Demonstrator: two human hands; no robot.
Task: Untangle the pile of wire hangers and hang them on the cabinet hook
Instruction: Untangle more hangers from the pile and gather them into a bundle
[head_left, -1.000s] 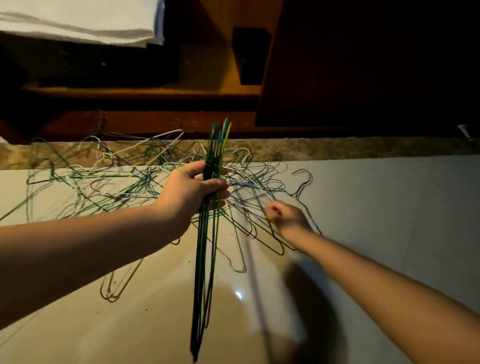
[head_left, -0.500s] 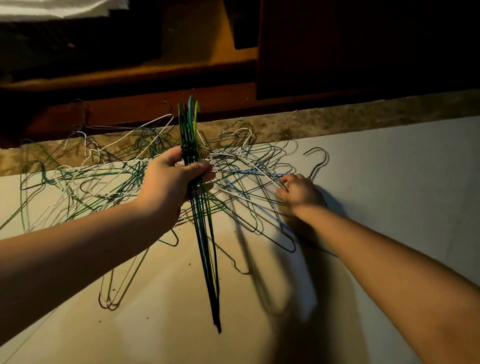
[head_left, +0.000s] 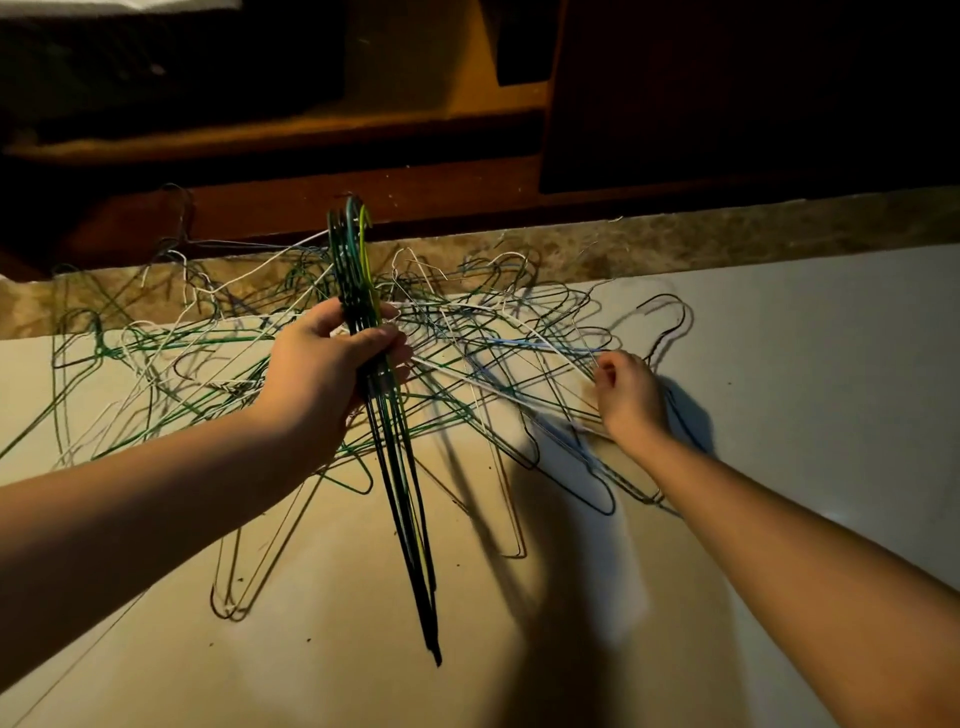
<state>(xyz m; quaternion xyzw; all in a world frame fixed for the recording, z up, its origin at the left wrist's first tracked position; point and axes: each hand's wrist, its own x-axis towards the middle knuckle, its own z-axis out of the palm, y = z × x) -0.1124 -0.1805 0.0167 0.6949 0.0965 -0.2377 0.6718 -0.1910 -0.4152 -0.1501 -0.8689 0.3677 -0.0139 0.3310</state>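
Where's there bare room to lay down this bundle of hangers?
Bare surface lies right of the right hand, and nearest you, below the pile. The pile crowds everything from the left edge across to that hand.

— Where does the pile (head_left: 519, 344) lie?
— On the floor (head_left: 831, 338), in front of the cabinet (head_left: 415, 192).
— And the bundle (head_left: 402, 493)?
— Over the pile's middle, in the left hand (head_left: 322, 374). The right hand (head_left: 631, 397) sits at the pile's right edge.
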